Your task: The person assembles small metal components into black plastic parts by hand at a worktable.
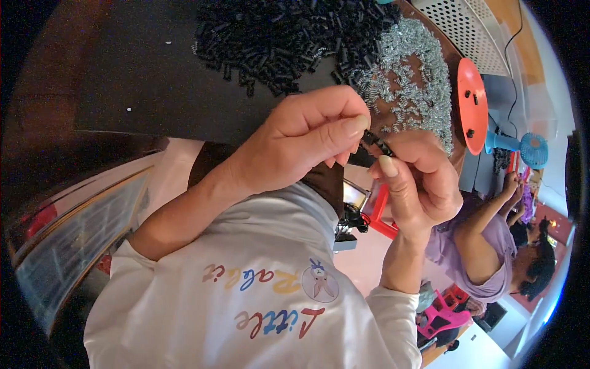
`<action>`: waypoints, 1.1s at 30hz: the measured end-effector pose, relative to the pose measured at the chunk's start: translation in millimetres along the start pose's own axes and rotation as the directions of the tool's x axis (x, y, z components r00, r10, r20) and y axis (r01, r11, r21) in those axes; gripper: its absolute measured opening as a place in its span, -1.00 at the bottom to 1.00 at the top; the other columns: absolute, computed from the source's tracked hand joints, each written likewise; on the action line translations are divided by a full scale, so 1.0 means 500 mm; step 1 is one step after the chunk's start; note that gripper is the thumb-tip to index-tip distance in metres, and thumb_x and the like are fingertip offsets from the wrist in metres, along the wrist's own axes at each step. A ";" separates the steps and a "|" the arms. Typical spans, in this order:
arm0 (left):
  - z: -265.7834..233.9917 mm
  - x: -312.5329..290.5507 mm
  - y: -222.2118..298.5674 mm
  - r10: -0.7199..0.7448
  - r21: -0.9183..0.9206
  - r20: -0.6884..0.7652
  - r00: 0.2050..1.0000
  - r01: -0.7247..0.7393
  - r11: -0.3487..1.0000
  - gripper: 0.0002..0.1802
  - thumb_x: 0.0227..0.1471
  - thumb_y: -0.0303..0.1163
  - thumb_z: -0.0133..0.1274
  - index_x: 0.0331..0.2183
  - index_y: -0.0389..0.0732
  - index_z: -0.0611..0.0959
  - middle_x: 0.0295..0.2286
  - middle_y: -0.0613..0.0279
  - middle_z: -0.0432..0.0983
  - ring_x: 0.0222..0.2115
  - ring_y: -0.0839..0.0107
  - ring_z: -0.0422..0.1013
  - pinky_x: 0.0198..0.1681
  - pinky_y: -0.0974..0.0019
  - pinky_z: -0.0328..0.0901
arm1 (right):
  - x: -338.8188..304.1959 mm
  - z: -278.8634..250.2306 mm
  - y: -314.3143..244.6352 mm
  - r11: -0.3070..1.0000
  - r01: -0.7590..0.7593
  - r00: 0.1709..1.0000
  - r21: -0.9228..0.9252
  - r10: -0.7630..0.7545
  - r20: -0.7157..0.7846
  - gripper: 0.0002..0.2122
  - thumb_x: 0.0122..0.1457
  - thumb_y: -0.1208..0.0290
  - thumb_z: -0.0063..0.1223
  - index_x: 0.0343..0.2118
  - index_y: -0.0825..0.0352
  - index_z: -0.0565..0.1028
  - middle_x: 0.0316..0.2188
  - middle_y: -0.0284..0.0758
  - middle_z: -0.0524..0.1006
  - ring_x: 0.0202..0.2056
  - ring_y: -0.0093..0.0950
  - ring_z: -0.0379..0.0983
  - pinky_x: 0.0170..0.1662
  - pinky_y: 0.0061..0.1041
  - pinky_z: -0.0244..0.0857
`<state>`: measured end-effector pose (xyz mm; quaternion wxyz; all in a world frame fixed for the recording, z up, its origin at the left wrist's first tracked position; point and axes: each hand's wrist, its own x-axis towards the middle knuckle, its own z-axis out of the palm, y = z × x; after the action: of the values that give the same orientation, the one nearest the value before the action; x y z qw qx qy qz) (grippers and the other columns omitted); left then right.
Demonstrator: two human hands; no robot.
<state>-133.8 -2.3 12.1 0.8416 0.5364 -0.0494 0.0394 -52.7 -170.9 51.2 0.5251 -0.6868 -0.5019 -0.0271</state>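
Observation:
My left hand point(307, 136) and my right hand point(421, 178) meet in front of my body, both closed in a pinch. Between their fingertips is a small black plastic piece point(376, 142), partly hidden by the thumbs. Whether it is one part or two pressed together, I cannot tell. Just beyond my hands, a large heap of small black plastic pieces point(283, 40) covers the far side of the table. To the right of that heap lies a spread of small silvery coil springs point(424, 74).
An orange-red plate point(472, 117) with a few black pieces stands at the table's right edge. Next to it are a small blue fan point(533, 150) and a perforated white basket point(464, 31). Another person in a purple top point(485, 246) works at the right. A pink stool point(445, 313) stands below.

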 end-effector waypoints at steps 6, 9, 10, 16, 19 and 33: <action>-0.008 -0.007 -0.008 0.021 0.045 0.034 0.999 -0.023 0.999 -0.80 0.18 -0.30 -0.13 -0.30 -0.22 0.49 -0.55 0.38 0.40 -0.55 0.66 0.30 -0.51 0.58 0.19 | -0.006 0.006 -0.012 0.996 -0.017 1.000 -0.093 0.018 0.013 -0.86 -0.08 0.62 0.21 -0.46 0.48 0.45 -0.55 -0.18 0.51 -0.57 -0.39 0.43 -0.53 -0.53 0.31; -0.009 -0.007 -0.012 0.052 0.050 0.051 0.997 -0.055 0.997 -0.80 0.18 -0.31 -0.12 -0.30 -0.24 0.49 -0.55 0.38 0.40 -0.54 0.66 0.30 -0.49 0.57 0.21 | -0.003 0.007 -0.011 0.996 0.034 0.999 -0.083 -0.032 0.026 -0.87 -0.05 0.61 0.20 -0.46 0.47 0.45 -0.56 -0.20 0.50 -0.60 -0.44 0.42 -0.55 -0.57 0.29; -0.009 -0.007 -0.013 0.069 0.055 0.056 0.996 -0.072 0.996 -0.80 0.18 -0.31 -0.11 -0.29 -0.24 0.49 -0.54 0.37 0.40 -0.54 0.66 0.30 -0.48 0.57 0.22 | -0.003 0.008 -0.016 0.996 0.034 0.999 -0.083 -0.031 0.027 -0.87 -0.05 0.61 0.20 -0.46 0.47 0.45 -0.56 -0.20 0.50 -0.60 -0.44 0.42 -0.55 -0.57 0.29; -0.005 -0.009 -0.013 0.079 0.062 0.034 0.996 -0.081 0.995 -0.79 0.18 -0.30 -0.11 -0.28 -0.25 0.48 -0.55 0.36 0.40 -0.54 0.65 0.30 -0.46 0.55 0.24 | -0.012 0.017 -0.035 0.977 -0.213 0.977 -0.016 0.213 -0.027 -0.91 0.02 0.61 0.15 -0.46 0.47 0.44 -0.58 -0.24 0.48 -0.68 -0.57 0.36 -0.62 -0.66 0.20; -0.004 -0.010 -0.011 0.061 0.038 0.025 0.998 -0.062 0.997 -0.78 0.19 -0.29 -0.11 -0.28 -0.25 0.48 -0.55 0.36 0.40 -0.54 0.65 0.30 -0.46 0.55 0.23 | -0.015 0.022 -0.037 0.972 -0.235 0.971 -0.017 0.233 -0.050 -0.91 0.03 0.61 0.14 -0.44 0.47 0.44 -0.58 -0.25 0.49 -0.69 -0.59 0.34 -0.63 -0.66 0.18; -0.006 -0.006 -0.002 0.018 -0.086 -0.004 1.000 -0.018 0.996 -0.79 0.17 -0.27 -0.08 -0.29 -0.22 0.48 -0.57 0.39 0.41 -0.57 0.66 0.30 -0.54 0.59 0.18 | -0.031 0.021 -0.032 0.937 0.010 1.000 -0.350 -0.017 -0.017 -0.77 -0.03 0.50 0.22 -0.33 0.39 0.42 -0.51 -0.21 0.51 -0.53 -0.31 0.45 -0.48 -0.44 0.36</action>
<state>-136.5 0.2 9.7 0.8635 0.4993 -0.0545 0.0458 -77.2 -174.0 48.8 0.3992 -0.7656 -0.4885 -0.1262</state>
